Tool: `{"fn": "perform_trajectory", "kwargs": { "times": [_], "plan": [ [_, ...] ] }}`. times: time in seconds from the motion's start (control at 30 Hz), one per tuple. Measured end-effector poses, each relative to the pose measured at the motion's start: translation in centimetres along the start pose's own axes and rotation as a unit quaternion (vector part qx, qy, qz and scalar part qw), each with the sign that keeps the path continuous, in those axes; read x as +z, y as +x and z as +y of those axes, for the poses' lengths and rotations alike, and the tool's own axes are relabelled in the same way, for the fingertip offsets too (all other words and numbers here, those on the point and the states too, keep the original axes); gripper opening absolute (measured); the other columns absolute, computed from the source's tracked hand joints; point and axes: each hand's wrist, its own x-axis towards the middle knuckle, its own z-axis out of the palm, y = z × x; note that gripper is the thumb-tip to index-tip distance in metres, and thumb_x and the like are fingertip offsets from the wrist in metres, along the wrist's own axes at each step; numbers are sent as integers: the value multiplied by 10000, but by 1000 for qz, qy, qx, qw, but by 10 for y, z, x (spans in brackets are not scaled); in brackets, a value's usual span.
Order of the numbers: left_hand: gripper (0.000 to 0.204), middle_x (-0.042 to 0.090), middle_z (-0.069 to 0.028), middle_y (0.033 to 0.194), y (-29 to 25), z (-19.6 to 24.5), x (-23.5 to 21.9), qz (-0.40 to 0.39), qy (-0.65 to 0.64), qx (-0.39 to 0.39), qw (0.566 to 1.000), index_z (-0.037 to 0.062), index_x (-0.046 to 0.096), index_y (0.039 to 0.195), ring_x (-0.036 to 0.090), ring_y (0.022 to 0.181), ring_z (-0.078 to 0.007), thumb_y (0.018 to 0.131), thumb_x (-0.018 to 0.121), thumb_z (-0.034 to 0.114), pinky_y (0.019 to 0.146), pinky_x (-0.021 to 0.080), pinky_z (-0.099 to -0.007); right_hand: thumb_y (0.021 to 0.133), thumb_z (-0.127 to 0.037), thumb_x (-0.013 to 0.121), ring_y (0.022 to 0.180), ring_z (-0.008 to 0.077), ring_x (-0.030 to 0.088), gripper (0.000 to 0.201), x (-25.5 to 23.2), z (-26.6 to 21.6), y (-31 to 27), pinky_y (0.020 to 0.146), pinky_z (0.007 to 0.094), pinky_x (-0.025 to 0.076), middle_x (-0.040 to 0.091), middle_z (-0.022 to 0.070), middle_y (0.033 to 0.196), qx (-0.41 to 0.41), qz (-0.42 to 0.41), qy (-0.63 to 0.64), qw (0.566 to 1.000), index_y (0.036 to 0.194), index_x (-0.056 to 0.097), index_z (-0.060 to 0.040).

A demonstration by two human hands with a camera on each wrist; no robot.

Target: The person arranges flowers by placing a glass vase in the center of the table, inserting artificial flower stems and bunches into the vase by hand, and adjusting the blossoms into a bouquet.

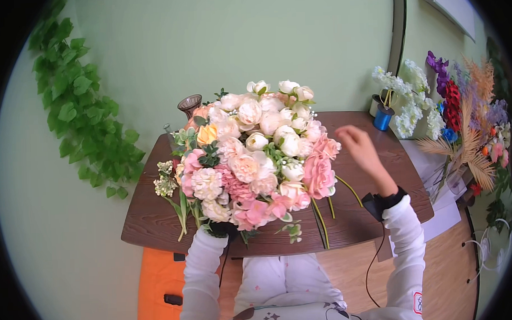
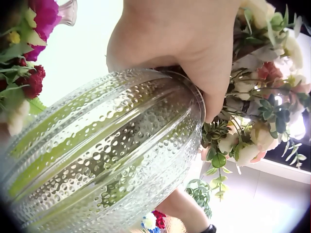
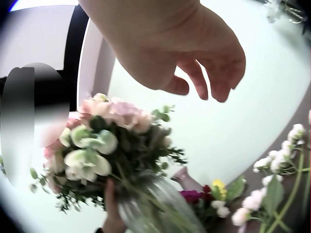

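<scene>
A full bouquet of pink, cream and white flowers (image 1: pixel 256 154) covers the middle of the head view. Beneath it, the left wrist view shows a clear dimpled glass vase (image 2: pixel 112 145) with green stems inside. My left hand (image 2: pixel 170 39) grips the neck of the vase at its rim; the flowers hide this hand in the head view. My right hand (image 1: pixel 360 148) is raised just right of the pink roses, apart from them. In the right wrist view the fingers of the right hand (image 3: pixel 180 48) hang loosely bent and hold nothing.
Loose green stems (image 1: pixel 321 222) lie on the brown table (image 1: pixel 382 212) at front right. Small white blossoms (image 1: pixel 165 180) lie at left, a brown glass vase (image 1: pixel 190 106) behind. A blue container (image 1: pixel 383 117) and more flowers (image 1: pixel 469 124) stand at right.
</scene>
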Motion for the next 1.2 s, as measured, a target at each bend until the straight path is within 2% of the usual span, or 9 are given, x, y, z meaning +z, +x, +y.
{"fn": "perform_trajectory", "kwargs": {
  "times": [0.1, 0.23, 0.3, 0.57, 0.7, 0.83, 0.9, 1.03, 1.2],
  "plan": [
    [294, 583, -163, 1040, -2, -1, -2, -5, 1, -1, 1000, 36, 591, 996, 528, 977, -324, 769, 601, 222, 849, 411, -393, 791, -235, 555, 690, 198, 622, 267, 20, 79, -5, 625, 298, 476, 627, 145, 741, 71, -78, -110, 988, 840, 608, 22],
    [292, 584, -165, 1038, -4, -4, -8, -6, 3, -7, 1000, 36, 593, 993, 528, 975, -325, 769, 601, 222, 848, 411, -393, 755, -260, 574, 680, 229, 638, 293, 35, 93, -12, 629, 314, 487, 623, 149, 673, 152, -94, -193, 965, 754, 598, 33],
    [291, 584, -165, 1037, -5, -2, -8, -3, 4, -13, 1000, 36, 594, 992, 528, 975, -326, 768, 601, 222, 848, 411, -394, 750, -274, 574, 645, 247, 642, 302, 39, 102, -11, 644, 357, 497, 619, 139, 631, 258, -146, -167, 940, 700, 586, 24],
    [287, 586, -167, 1032, -8, 0, -13, 8, 14, -34, 999, 35, 598, 985, 529, 972, -328, 767, 601, 222, 846, 412, -394, 691, -285, 639, 776, 306, 643, 335, 62, 155, -2, 734, 387, 494, 650, 187, 788, 220, -99, -296, 924, 818, 632, 24],
    [285, 586, -168, 1030, -7, 1, -12, 9, 15, -38, 999, 34, 599, 982, 529, 971, -329, 767, 601, 221, 845, 412, -395, 693, -263, 617, 759, 319, 645, 321, 59, 169, 0, 725, 391, 494, 642, 205, 745, 180, -90, -278, 939, 792, 631, 42],
    [284, 587, -170, 1028, -8, 0, -13, 8, 16, -41, 999, 34, 601, 979, 529, 969, -330, 766, 601, 221, 845, 412, -395, 723, -233, 575, 640, 304, 648, 302, 31, 142, 13, 638, 377, 503, 609, 212, 619, 242, -35, -190, 951, 706, 623, 65],
    [283, 588, -170, 1027, -10, 0, -11, 8, 16, -44, 999, 34, 602, 977, 529, 969, -331, 766, 601, 221, 844, 412, -395, 775, -206, 548, 568, 236, 635, 273, 18, 144, 22, 548, 344, 501, 611, 172, 604, 201, 66, -122, 970, 727, 600, 58],
    [281, 589, -171, 1025, -7, 1, -10, 10, 16, -46, 999, 33, 604, 974, 530, 967, -332, 765, 601, 221, 844, 412, -395, 892, -184, 471, 430, 94, 490, 166, -28, 72, 28, 378, 220, 386, 579, 68, 619, 96, 147, 70, 982, 824, 497, -35],
    [279, 590, -173, 1023, -10, -1, -8, 2, 10, -43, 999, 33, 606, 970, 530, 966, -333, 764, 601, 221, 843, 413, -396, 917, -208, 485, 441, 56, 425, 153, -69, -44, 8, 390, 178, 319, 581, 57, 726, -12, 232, 299, 926, 886, 492, -59]
  ]
}}
